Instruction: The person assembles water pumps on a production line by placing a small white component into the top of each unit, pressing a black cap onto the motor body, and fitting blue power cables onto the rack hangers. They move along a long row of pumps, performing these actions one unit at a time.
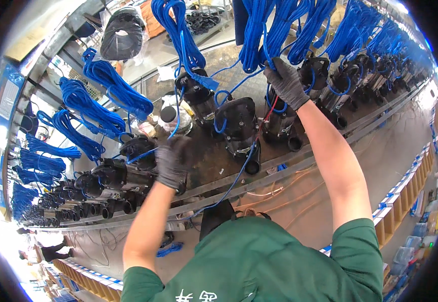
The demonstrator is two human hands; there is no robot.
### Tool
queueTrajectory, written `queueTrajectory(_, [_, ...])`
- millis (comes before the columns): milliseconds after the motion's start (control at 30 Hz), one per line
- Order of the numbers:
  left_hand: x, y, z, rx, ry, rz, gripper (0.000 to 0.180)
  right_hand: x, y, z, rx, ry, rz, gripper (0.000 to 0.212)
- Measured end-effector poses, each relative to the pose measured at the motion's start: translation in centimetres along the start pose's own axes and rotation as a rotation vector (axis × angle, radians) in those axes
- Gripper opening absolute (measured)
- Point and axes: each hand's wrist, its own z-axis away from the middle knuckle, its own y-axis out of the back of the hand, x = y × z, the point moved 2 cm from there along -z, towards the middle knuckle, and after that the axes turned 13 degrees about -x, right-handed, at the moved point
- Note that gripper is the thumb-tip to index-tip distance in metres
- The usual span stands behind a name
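My right hand (288, 84), in a dark grey glove, is closed around a blue cable (266, 48) beside a hanging coil. Just below it stands a black pump (279, 123) with a short red wire (271, 111) at its top. My left hand (173, 161), gloved the same way, is smeared by motion, so its fingers cannot be made out. It is close to a thin blue cable (177, 123) and to a black pump (141, 151) on its left. Between my hands sits another black pump (239, 126) with a blue cable loop at its side.
Long rows of pumps with bundled blue cables (105, 83) line the bench (214, 171) to both sides. Behind stands a jar with a black lid (168, 114). A bagged black part (122, 36) lies at the back left. Cartons (408, 183) line the lower right.
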Motion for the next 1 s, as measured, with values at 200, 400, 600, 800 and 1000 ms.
queueTrajectory(200, [0.3, -25.3, 5.3, -0.32, 0.53, 1.326, 0.075, -2.0, -0.8, 0.1, 0.103, 0.18, 0.886, 0.018])
queueTrajectory(400, [6.4, -25.3, 1.8, -0.296, 0.657, 1.11, 0.089, -2.9, -0.8, 0.8, 0.042, -0.043, 1.031, 0.026])
queueTrajectory(600, [7.7, -25.3, -0.2, -0.251, 0.709, 0.96, 0.104, -3.1, -0.1, 1.7, 0.093, -0.271, 1.223, 0.03])
queueTrajectory(800, [7.7, -26.0, -5.9, -0.292, 0.734, 0.819, 0.12, -1.9, 0.5, 0.2, 0.029, -0.242, 1.319, 0.035])
queueTrajectory(1000, [5.2, -26.1, -11.9, -0.565, 0.764, 0.586, 0.135, -0.6, 2.5, -1.4, -0.089, -0.168, 1.263, 0.034])
